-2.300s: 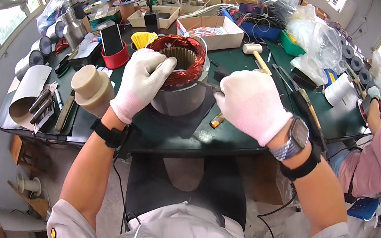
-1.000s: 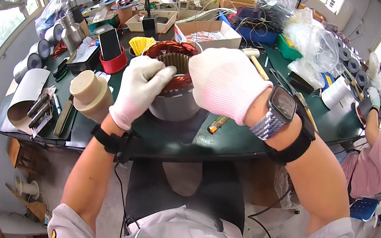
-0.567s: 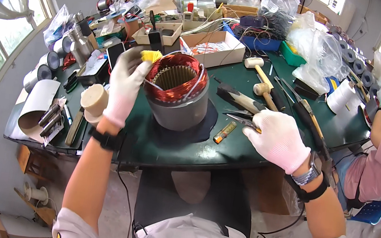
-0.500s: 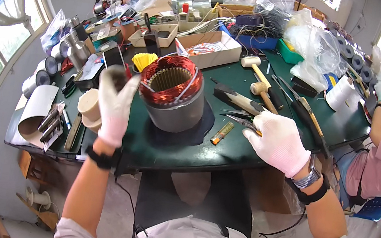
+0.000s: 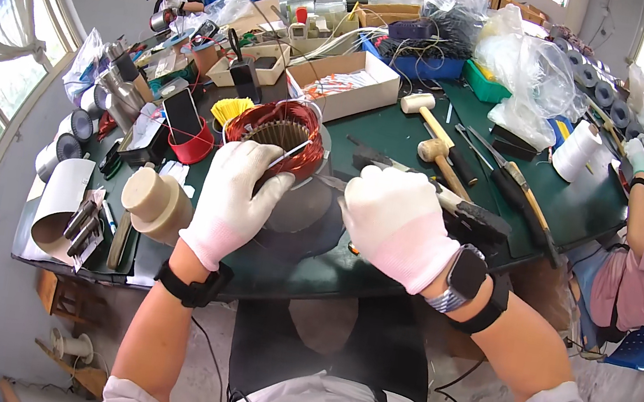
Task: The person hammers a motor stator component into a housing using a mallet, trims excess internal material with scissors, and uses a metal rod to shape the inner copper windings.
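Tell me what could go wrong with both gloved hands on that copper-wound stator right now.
The left hand grips the stator by its copper windings; gloved fingers could snag or bend the wire. The right hand hides whatever it holds beside the housing, so a slip could nick the coil. Mallets lying close behind could get knocked.

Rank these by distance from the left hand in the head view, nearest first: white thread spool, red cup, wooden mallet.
From the left hand:
1. Red cup, just up and left of it.
2. Wooden mallet, across the copper-wound stator, to the right.
3. White thread spool, far right of the bench.
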`<state>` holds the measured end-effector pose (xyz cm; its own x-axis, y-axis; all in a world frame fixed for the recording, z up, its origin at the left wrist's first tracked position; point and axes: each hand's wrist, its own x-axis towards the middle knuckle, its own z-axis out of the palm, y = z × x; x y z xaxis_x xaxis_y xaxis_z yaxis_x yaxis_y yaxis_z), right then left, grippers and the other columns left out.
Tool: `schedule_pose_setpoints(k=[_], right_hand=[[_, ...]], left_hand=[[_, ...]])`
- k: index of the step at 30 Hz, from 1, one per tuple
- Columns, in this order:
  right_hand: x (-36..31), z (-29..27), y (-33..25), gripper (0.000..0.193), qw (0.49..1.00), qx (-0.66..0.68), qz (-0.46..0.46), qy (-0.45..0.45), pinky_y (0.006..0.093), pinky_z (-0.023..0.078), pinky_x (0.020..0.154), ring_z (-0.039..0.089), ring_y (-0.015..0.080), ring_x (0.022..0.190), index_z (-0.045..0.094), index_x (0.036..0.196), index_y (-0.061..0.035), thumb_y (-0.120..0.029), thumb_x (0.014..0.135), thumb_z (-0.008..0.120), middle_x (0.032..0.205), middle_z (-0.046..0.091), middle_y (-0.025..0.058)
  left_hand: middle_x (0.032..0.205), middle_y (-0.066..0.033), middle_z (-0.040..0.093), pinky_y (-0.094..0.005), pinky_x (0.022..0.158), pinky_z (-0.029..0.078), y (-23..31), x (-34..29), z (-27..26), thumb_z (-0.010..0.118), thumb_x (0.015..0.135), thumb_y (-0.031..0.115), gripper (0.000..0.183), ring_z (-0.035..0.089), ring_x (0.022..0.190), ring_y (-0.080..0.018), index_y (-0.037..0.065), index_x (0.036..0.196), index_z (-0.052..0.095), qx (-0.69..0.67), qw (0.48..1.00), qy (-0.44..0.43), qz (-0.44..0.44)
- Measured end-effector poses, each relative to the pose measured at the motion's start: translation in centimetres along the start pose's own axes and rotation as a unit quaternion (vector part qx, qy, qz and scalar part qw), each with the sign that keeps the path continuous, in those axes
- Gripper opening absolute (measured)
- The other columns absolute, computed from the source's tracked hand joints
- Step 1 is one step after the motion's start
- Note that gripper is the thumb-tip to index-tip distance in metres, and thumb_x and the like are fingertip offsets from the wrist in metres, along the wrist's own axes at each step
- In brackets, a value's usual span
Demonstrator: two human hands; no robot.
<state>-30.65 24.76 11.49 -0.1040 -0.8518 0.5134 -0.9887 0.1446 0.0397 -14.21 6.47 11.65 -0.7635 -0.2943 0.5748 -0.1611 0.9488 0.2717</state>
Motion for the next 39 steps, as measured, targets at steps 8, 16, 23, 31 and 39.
schedule_pose_setpoints(k=[8, 16, 23, 31, 39], right_hand=[[2.3, -0.2, -3.8, 0.006, 0.994, -0.105, -0.018, 0.037, 0.0406, 0.053, 0.061, 0.071, 0.0259, 0.072, 0.069, 0.075, -0.0099, -0.015, 0.079, 0.07, 0.074, 0.064, 0.0078], [6.7, -3.3, -1.6, 0.019, 0.994, -0.043, -0.035, -0.095, 0.0425, 0.063, 0.07, 0.08, 0.0322, 0.083, 0.082, 0.086, -0.0062, -0.017, 0.088, 0.066, 0.086, 0.079, 0.0168], [1.5, -1.0, -2.3, 0.013, 0.999, -0.039, 0.002, -0.028, 0.0395, 0.06, 0.063, 0.076, 0.0298, 0.07, 0.077, 0.076, -0.008, -0.016, 0.082, 0.069, 0.073, 0.073, 0.0139], [1.3, -0.5, -5.2, 0.009, 0.998, -0.063, 0.006, -0.008, 0.039, 0.057, 0.059, 0.074, 0.0262, 0.067, 0.073, 0.077, -0.0084, -0.015, 0.082, 0.069, 0.074, 0.068, 0.0103], [1.3, -1.0, -5.6, 0.01, 0.992, -0.102, 0.048, -0.063, 0.0389, 0.056, 0.057, 0.074, 0.0254, 0.066, 0.068, 0.077, -0.0094, -0.016, 0.084, 0.069, 0.074, 0.066, 0.009]], left_hand=[[0.088, -0.0174, 0.058, -0.0453, 0.083, 0.044, -0.3, 0.8, 1.2, 0.065, 0.095, 0.008, 0.009, 0.056, 0.089, -0.038, 0.0, 0.093, 0.062, -0.029, 0.998, 0.057, 0.023], [0.079, -0.0186, 0.065, -0.0468, 0.075, 0.047, -1.2, 1.1, 0.9, 0.065, 0.099, 0.012, 0.02, 0.063, 0.079, -0.0396, -0.002, 0.086, 0.07, -0.123, 0.989, 0.081, 0.002], [0.09, -0.02, 0.07, -0.0415, 0.079, 0.052, -1.1, 0.8, 0.4, 0.06, 0.104, 0.008, 0.017, 0.067, 0.085, -0.0363, -0.005, 0.103, 0.071, -0.157, 0.987, 0.025, -0.007], [0.094, -0.0192, 0.07, -0.0425, 0.086, 0.051, -0.6, 0.5, 0.5, 0.062, 0.103, 0.008, 0.015, 0.067, 0.093, -0.037, -0.004, 0.104, 0.072, -0.138, 0.989, 0.057, -0.007], [0.09, -0.0187, 0.07, -0.0439, 0.084, 0.051, -1.0, 0.3, 0.7, 0.063, 0.099, 0.006, 0.014, 0.067, 0.089, -0.0377, -0.002, 0.099, 0.074, -0.138, 0.985, 0.095, 0.027]])
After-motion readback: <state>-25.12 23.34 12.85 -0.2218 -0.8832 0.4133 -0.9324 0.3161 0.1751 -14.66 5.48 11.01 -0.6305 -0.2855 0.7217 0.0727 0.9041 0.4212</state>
